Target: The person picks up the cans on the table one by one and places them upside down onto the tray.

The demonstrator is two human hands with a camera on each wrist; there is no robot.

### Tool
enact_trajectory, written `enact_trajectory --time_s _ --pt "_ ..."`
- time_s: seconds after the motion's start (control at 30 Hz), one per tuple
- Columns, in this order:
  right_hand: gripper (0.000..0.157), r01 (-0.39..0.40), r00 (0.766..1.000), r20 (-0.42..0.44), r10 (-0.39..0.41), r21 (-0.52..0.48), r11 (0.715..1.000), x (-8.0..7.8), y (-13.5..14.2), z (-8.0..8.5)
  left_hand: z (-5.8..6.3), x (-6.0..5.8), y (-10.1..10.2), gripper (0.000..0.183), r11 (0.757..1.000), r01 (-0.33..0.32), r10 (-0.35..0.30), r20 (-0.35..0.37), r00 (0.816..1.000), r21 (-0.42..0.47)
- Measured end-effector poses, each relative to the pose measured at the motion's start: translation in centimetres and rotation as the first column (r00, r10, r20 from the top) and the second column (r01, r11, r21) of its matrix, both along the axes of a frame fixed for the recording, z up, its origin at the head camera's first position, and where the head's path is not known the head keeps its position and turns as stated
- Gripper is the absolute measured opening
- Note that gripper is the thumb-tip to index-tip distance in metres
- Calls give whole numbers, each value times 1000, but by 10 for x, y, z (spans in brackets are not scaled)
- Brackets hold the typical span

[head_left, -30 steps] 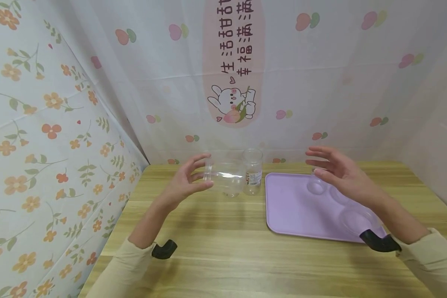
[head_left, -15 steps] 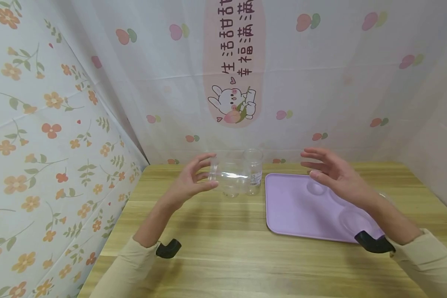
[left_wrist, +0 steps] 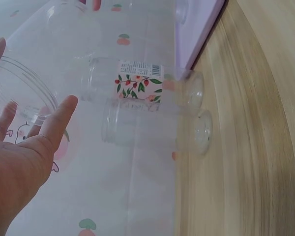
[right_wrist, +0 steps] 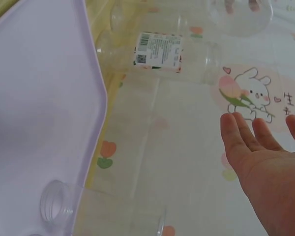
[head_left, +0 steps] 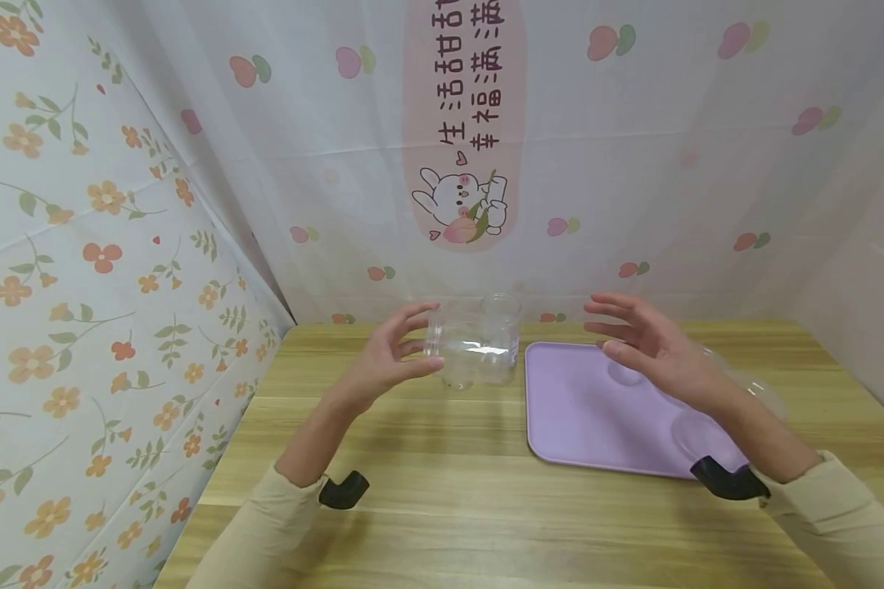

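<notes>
My left hand (head_left: pixel 390 356) holds a large clear jar (head_left: pixel 457 331) on its side above the table, thumb and fingers spread round the threaded mouth end. Its see-through body points right, overlapping the two slimmer jars behind. One standing jar (left_wrist: pixel 140 83) carries a floral label with a barcode; the plain jar (left_wrist: pixel 147 130) stands beside it. My right hand (head_left: pixel 651 348) hovers over the right part of the lilac tray (head_left: pixel 575 409), fingers apart and loosely bent, with nothing in it.
Several clear containers (head_left: pixel 703 438) are on the tray's right side, partly hidden by my right forearm. In the right wrist view, one clear jar (right_wrist: pixel 118 211) has its threaded end at the tray. A printed curtain (head_left: pixel 604 164) hangs behind the wooden table (head_left: pixel 442 507).
My left hand has carried the large jar slightly right, further in front of the labelled jar. My right hand has drifted slightly left, still holding nothing.
</notes>
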State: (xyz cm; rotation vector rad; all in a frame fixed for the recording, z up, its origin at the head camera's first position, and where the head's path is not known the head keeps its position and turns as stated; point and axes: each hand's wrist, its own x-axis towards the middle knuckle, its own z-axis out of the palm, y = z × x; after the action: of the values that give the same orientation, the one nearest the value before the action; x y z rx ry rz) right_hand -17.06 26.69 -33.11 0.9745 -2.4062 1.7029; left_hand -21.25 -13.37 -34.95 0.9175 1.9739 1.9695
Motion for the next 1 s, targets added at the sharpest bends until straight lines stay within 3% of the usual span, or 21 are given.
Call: enact_trajectory --time_s 0.37,0.7,1.0 --pt "60 -45 999 -2 45 -54 998 -2 -5 -1 -3 -1 7 75 1000 23 -23 11 1000 13" --pt "62 -33 999 0 33 -36 999 -3 -12 -3 -4 0 15 74 999 30 -30 24 999 19" --pt "69 -111 994 14 113 -100 989 -3 -23 -3 -1 2 24 73 1000 22 -22 38 999 1"
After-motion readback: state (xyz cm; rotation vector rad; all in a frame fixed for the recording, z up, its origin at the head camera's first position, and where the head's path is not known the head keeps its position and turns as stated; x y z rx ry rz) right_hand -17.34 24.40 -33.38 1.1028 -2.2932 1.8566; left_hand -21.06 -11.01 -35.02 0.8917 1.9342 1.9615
